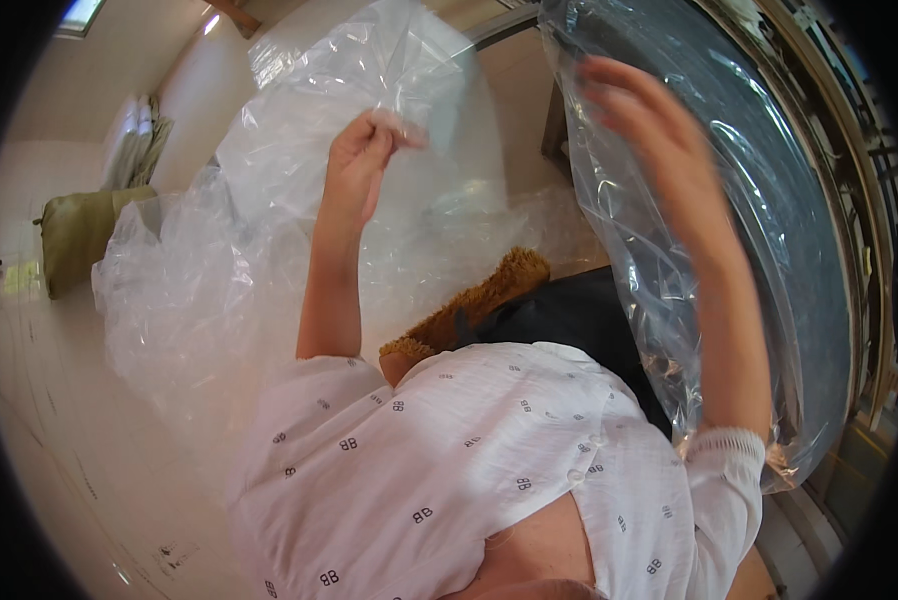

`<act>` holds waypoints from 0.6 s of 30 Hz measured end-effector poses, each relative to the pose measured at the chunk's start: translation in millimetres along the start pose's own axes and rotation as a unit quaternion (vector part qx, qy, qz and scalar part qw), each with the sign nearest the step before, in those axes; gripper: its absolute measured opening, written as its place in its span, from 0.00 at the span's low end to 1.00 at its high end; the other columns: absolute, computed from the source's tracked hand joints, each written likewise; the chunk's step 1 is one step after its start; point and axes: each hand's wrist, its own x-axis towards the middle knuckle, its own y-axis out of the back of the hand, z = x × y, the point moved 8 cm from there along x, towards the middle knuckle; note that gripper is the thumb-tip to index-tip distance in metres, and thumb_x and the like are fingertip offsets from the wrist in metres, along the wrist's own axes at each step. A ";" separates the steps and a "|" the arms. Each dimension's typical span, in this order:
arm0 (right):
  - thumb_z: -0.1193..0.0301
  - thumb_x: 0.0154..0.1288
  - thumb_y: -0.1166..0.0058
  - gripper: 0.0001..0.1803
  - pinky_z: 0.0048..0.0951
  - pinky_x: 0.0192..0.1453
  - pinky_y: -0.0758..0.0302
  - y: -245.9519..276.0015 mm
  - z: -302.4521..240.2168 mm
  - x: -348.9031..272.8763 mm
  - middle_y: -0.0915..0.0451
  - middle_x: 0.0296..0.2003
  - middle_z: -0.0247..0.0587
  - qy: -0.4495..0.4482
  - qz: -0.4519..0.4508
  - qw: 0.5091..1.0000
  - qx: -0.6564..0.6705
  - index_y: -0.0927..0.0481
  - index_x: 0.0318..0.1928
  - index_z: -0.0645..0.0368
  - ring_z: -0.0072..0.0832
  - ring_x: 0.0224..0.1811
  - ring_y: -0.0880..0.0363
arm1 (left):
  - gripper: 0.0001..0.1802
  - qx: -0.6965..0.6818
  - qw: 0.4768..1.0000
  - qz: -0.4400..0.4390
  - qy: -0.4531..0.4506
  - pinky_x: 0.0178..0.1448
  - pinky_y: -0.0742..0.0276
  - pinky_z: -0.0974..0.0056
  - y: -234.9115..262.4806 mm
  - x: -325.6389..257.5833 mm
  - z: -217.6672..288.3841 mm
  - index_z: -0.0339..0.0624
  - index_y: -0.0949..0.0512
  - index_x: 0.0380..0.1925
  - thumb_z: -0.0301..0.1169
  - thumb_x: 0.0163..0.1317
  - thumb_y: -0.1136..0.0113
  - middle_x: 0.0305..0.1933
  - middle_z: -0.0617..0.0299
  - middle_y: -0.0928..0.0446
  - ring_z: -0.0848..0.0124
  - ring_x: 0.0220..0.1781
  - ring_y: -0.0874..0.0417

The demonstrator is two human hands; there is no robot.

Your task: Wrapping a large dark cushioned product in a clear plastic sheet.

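Observation:
Raised in front of me, my left hand (364,155) is closed with its fingers pinched on the gathered edge of a large clear plastic sheet (369,60). The sheet fans out above the hand and hangs away beyond it. Over on the right, my right hand (641,105) is blurred by motion. Its fingers look stretched out and hold nothing I can see. It is over a dark, flat, curved-looking piece (759,190) covered in clear plastic wrap (609,180); whether it touches the wrap I cannot tell.
More crumpled clear plastic (184,290) spreads over the pale floor (79,420) to the left. An olive-green bundle (79,240) stands behind it. A brown fuzzy strip (479,295) lies close by dark fabric (569,320). Wooden framing (829,130) runs along the right side.

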 end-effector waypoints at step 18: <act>0.56 0.58 0.48 0.21 0.21 0.38 0.35 -121.2 106.1 41.4 0.25 0.33 0.34 -0.272 -0.070 0.935 0.217 0.25 0.45 0.59 0.22 0.35 0.32 | 0.13 -0.352 0.882 0.061 0.306 0.20 0.40 0.78 -104.6 -95.7 -1.8 0.46 0.30 0.42 0.40 0.65 0.54 0.29 0.70 0.30 0.83 0.19 0.36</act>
